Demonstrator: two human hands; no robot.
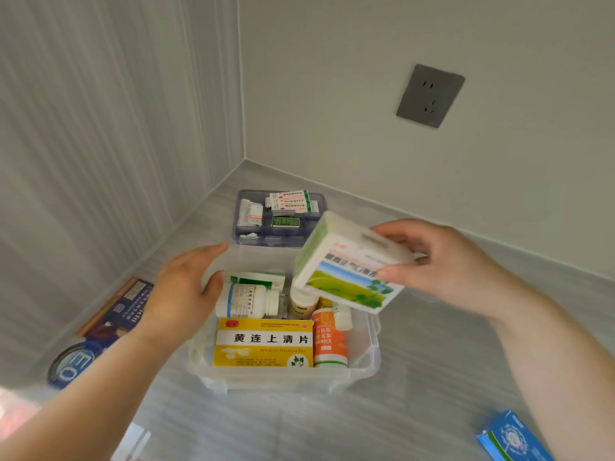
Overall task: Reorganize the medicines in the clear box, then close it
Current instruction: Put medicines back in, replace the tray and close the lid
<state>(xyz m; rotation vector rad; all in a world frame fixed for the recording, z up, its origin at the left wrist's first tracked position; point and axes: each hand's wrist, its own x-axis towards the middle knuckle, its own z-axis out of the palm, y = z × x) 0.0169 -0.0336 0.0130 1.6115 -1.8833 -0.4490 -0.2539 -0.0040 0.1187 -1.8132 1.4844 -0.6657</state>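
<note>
While the left grip (186, 291) rests loose on the box (366, 354) rim, the right grip (442, 261) pinches a carton (346, 264) above it.

Clear box (364, 357): open, no lid on, sits on grey tabletop near the corner. Inside, front: yellow carton (264, 342) lying flat w/ black Chinese lettering, face up. Right of it, touching: orange vitamin tube (330, 341), lying lengthwise, white cap toward the back. Behind the carton: white bottle (248, 300) on its side, blue-lined label; behind that a green/white packet (258, 280). Mid-back: small beige bottle (302, 302), partly hidden. White/green medicine carton (346, 272) is tilted in the air above the box's right rear. Behind the box: blue-tinted divider tray (243, 224) w/ small packets.
</note>
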